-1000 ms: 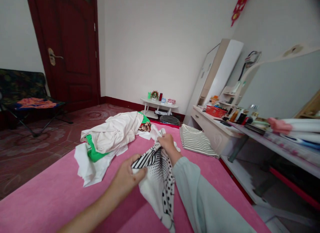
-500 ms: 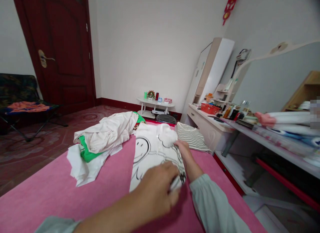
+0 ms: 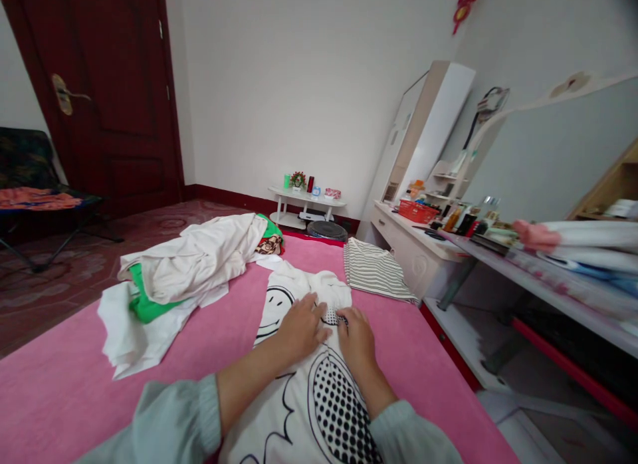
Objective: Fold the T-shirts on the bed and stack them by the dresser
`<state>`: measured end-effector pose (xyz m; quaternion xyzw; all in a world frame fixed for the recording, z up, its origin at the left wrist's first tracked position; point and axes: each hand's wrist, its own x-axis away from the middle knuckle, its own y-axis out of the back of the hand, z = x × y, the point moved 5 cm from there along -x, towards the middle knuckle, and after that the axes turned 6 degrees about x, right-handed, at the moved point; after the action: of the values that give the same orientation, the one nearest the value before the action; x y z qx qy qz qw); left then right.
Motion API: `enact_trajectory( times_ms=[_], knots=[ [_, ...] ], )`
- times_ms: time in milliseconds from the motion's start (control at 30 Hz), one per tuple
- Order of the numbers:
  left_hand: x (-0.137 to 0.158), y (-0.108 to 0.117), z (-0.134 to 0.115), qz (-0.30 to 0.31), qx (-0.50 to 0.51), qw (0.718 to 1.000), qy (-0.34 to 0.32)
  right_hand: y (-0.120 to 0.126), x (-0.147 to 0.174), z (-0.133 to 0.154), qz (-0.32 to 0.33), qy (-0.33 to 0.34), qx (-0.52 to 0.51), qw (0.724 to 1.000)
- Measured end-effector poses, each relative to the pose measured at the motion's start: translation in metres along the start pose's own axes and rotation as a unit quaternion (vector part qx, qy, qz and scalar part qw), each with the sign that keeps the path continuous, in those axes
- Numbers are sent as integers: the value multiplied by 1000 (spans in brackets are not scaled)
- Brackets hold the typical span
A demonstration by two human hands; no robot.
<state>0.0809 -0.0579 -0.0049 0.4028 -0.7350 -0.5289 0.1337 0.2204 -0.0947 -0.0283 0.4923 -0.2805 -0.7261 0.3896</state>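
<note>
white printed garment (image 3: 269,427): lengthwise before me on the pink bed (image 3: 214,348), near end running out of view.
my left hand (image 3: 302,328): on the garment's upper part, fingers extended, clenched on nothing.
my right hand (image 3: 356,338): just beside the left, fingers slightly bent, resting on the cloth, no grip visible.
striped garment (image 3: 376,271): flat, beyond my right hand.
clothes heap (image 3: 199,258): rumpled, left.
step in hand: smoothing, i judge.
next move: calls for light pressure outward, layers kept aligned.
</note>
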Motion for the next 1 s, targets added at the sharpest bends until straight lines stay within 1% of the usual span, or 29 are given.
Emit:
enact_trajectory(
  times_ms=[67,133,167,233,333,400,433,500,600,633,667,700,733,767,800,867,933,1000],
  knots=[
    [-10,-16,12,-3,-35,999,6,1,-4,4,27,9,48,998],
    [-15,-28,19,-14,-52,999,5,3,-17,0,68,-2,90,994],
    [-16,-31,21,-21,-56,998,6,4,-26,-5,90,-23,108,990],
    [-17,-34,23,-31,-59,998,9,4,-47,-19,117,-92,133,980],
    [-16,-34,25,-33,-53,998,6,-2,-70,-40,111,-190,144,965],
    [-16,-33,26,-31,-47,998,3,-11,-76,-49,101,-219,138,960],
    [-16,-33,27,-31,-44,999,3,-16,-77,-50,95,-219,132,962],
    [-17,-33,28,-30,-40,999,3,-21,-77,-46,58,-183,121,974],
    [-17,-34,28,-28,-35,999,7,-17,-77,-27,-47,-73,124,989],
    [-17,-34,28,-26,-33,999,8,-16,-77,-20,-71,-32,118,990],
    [-17,-34,28,-25,-30,999,8,-18,-77,-13,-74,12,103,992],
    [-17,-34,27,-24,-26,999,6,-23,-76,-7,-56,56,82,994],
    [-17,-34,26,-25,-20,999,4,-30,-76,-3,-23,95,59,993],
    [-16,-33,26,-26,-13,1000,1,-39,-74,-1,18,125,40,991],
    [-16,-31,26,-29,-5,1000,-3,-48,-73,-2,57,141,30,988],
    [-16,-26,27,-41,19,999,-15,-63,-70,-8,103,134,31,985],
    [-19,-17,33,-58,52,997,-21,-70,-69,-15,113,116,40,986],
    [-23,-5,48,-94,72,993,-2,-71,-69,-18,112,116,37,986]
  ],
)
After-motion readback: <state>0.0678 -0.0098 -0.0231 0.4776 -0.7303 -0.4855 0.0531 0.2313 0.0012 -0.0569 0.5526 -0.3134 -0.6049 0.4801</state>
